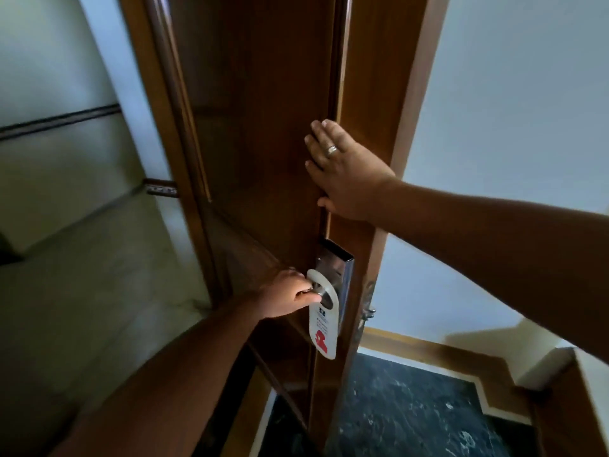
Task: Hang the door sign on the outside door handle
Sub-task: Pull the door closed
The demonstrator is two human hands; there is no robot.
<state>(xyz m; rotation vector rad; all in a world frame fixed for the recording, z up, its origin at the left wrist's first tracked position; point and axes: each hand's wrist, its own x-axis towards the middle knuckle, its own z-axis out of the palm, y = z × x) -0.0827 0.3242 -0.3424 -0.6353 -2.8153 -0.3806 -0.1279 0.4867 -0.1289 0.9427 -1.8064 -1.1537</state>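
Left hand point(290, 293) gripping door handle point(318, 291) with door sign point(324, 319) already looped on, right hand point(346, 169) flat, fingers spread, on door point(263, 127); next, probably just letting go.

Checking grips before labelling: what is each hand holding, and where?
Left hand grips the door handle, where the sign hangs. Right hand holds nothing, flat on the door.

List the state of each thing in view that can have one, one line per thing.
Door: ajar, its edge turned toward the camera.
Door sign: hanging upright, looped over the door handle.
Door handle: gripped by the left hand.
Left hand: closed around the handle.
Right hand: open, palm flat near the door's edge.
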